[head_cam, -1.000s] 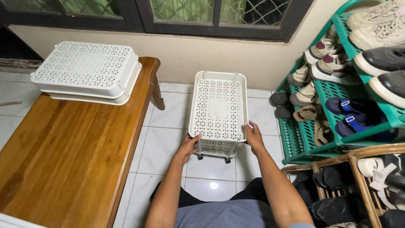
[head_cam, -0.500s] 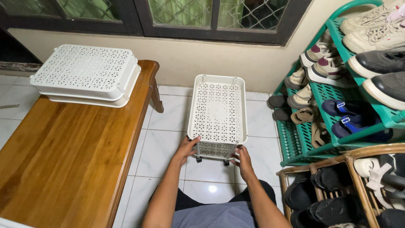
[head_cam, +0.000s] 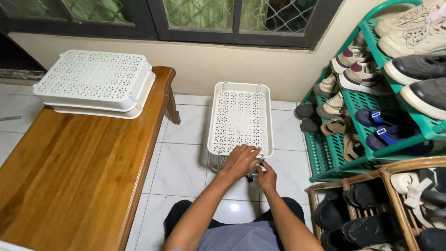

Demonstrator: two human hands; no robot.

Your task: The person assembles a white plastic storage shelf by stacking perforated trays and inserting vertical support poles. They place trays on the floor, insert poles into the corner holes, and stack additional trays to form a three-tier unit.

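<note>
A white perforated rack point(head_cam: 240, 118) stands on the tiled floor point(head_cam: 179, 162) between the wooden bench point(head_cam: 74, 162) at left and the green shoe shelf point(head_cam: 371, 102) at right. The left hand point(head_cam: 240, 161) lies spread on the rack's near right edge. The right hand point(head_cam: 266, 175), just below that corner, pinches the rack's post.

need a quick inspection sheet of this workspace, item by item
surface: white tiled floor, wooden bench on the left.
job's things: white perforated tray cart on the floor, a second tier below it.
clutter: two stacked white trays on the bench.
grips: left hand rests on the cart's near edge; right hand at its near right corner post.
cables: nothing seen.
surroundings: green shoe rack, wicker rack, barred window.
</note>
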